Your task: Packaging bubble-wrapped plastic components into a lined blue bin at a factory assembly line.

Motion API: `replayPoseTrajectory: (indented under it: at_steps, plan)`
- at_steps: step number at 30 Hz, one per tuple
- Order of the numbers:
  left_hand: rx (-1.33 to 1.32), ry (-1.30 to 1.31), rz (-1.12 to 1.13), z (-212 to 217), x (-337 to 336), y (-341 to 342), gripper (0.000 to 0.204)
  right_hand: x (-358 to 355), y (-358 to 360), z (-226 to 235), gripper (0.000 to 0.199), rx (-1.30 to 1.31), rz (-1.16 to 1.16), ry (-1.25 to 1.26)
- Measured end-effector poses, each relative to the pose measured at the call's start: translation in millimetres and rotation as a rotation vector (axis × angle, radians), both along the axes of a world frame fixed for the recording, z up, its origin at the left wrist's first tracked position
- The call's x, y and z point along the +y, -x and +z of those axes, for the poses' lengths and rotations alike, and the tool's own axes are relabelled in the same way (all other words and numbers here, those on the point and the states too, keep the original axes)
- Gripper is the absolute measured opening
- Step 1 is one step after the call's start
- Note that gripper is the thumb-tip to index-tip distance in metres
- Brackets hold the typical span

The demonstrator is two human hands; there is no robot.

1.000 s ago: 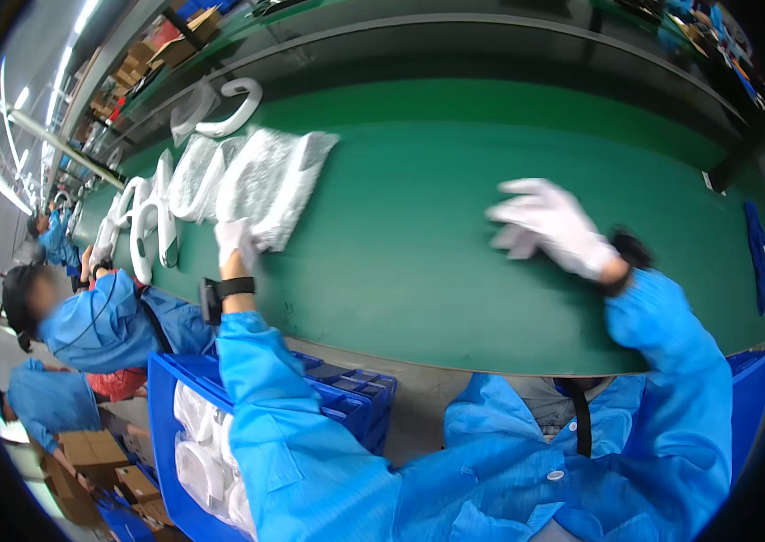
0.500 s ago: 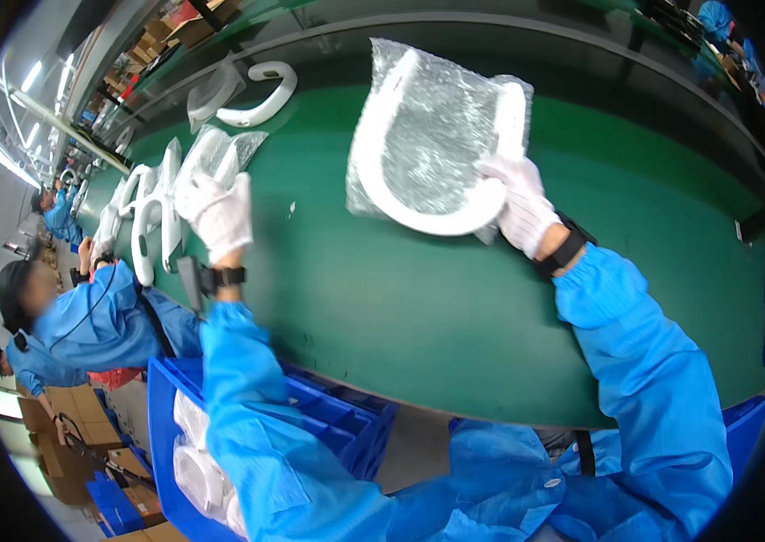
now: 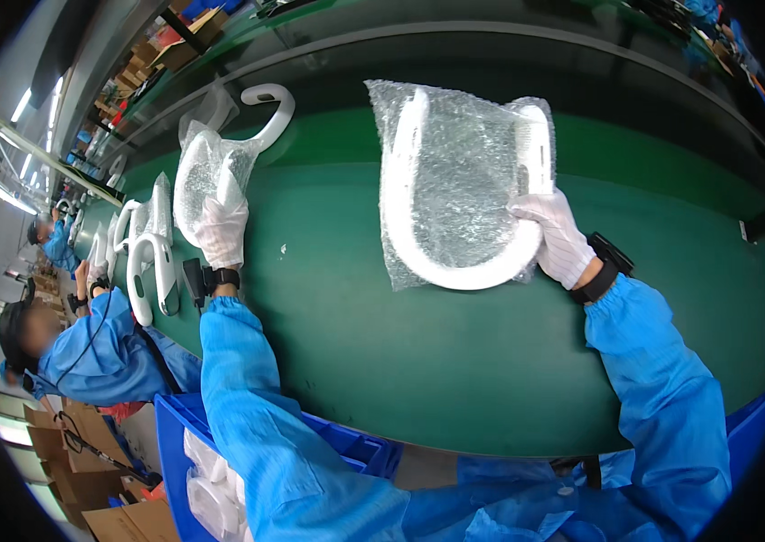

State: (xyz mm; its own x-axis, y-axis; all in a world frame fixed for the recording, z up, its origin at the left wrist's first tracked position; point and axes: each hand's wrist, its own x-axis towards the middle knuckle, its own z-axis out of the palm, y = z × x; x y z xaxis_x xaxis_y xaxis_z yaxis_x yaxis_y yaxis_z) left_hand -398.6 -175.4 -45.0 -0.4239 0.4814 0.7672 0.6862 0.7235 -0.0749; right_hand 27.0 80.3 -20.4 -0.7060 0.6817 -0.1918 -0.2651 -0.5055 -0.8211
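In my white-gloved right hand [image 3: 561,242] is a white U-shaped device [image 3: 400,185] inside a clear bubble-wrap bag. It is held by the lower right of its curve, its two ends pointing to the far side of the table. My left hand [image 3: 222,235], also gloved, is closed around the near end of a second bagged white curved device [image 3: 189,185]. A curved white device without a visible bag [image 3: 281,117] lies just beyond that one, partly covered by it. Left of my left hand, several more white curved devices [image 3: 165,275] stand close together, some bagged.
The green table [image 3: 382,379] spans the view. A blue crate [image 3: 170,452] holding bagged white pieces stands below its near edge at left. A co-worker in blue [image 3: 98,352] is at the table on the left. A dark rail [image 3: 455,41] runs along the back.
The view has tilted, so the table scene sits lower. My left hand has shifted its bagged device slightly away from the standing group. My right hand keeps its bagged device.
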Motion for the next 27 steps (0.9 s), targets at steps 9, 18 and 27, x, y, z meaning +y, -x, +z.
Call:
replayPoseTrajectory:
  at_steps: [9,18,27]
  plan:
    - [0.032,0.258,-0.634,46,56,-243,0.031,35,-154,-12,0.022,0.005,-0.084,0.055]
    - [0.052,0.674,-1.579,59,118,-492,0.025,31,-446,79,0.029,-0.106,-0.132,0.067]
    - [0.0,0.95,-1.771,98,168,-574,0.042,-13,-521,1,0.024,0.135,-0.023,-0.001]
